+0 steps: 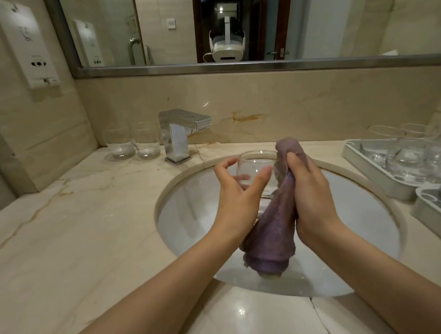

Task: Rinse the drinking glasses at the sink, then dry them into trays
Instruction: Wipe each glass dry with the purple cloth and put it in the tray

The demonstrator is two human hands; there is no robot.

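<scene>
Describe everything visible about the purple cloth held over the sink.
The purple cloth is a soft, terry-like towel, dull violet, bunched into a long roll. It hangs over the sink basin without touching it. The right hand grips its upper part, and its top end bulges above the fingers beside the rim of the clear glass held by the left hand. Its lower end hangs in loose folds, with a paler patch at the bottom.

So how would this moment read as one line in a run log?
stage: drying | left hand: holds glass over sink | right hand: grips purple cloth
</scene>
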